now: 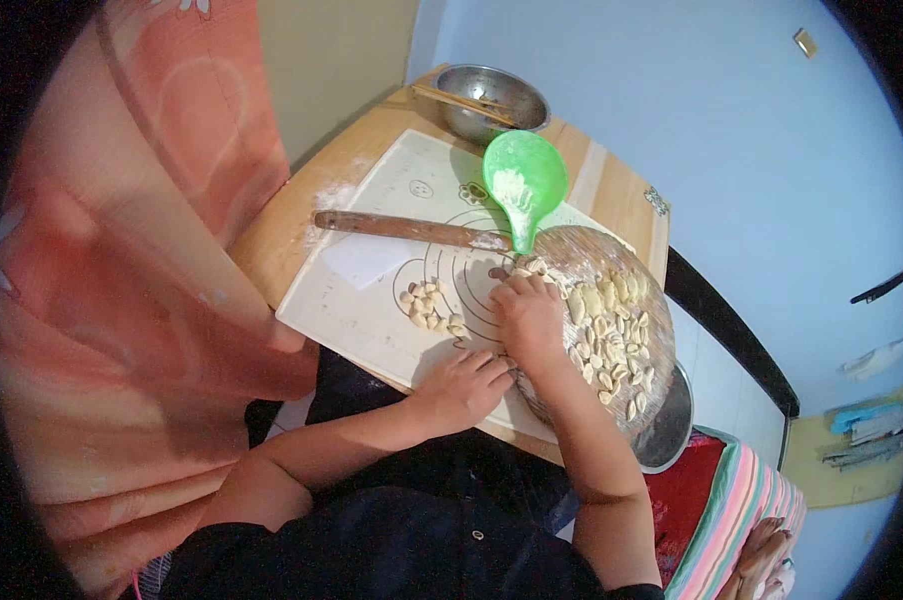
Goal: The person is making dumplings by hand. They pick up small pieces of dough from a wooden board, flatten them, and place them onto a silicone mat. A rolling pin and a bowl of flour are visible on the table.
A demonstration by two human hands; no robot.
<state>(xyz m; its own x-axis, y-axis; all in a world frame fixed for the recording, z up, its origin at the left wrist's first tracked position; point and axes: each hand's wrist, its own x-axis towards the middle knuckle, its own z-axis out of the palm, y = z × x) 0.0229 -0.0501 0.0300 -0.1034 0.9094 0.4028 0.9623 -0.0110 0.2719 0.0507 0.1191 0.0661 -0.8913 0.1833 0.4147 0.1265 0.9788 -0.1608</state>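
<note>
My right hand [528, 322] is at the left rim of a round board [556, 410], its fingers curled down and their tips hidden. Just beyond its knuckles lie several small dough pieces [533, 267]. On the board, which looks wrapped in clear film, are many small shell-shaped dough pieces [611, 345] and a row of larger dumplings [609, 291]. Lower down, my left hand [461, 392] rests near the mat's front edge, fingers stretched toward the board's rim. A cluster of small dough lumps [431, 308] sits on the white printed mat [356, 315], beyond the left hand.
Across the mat lies a wooden rolling pin [401, 227]. A green scoop with flour [524, 180] stands behind the board. At the table's [596, 165] far end is a metal bowl [491, 100] with chopsticks [461, 103] across it. An orange curtain [171, 250] hangs at left.
</note>
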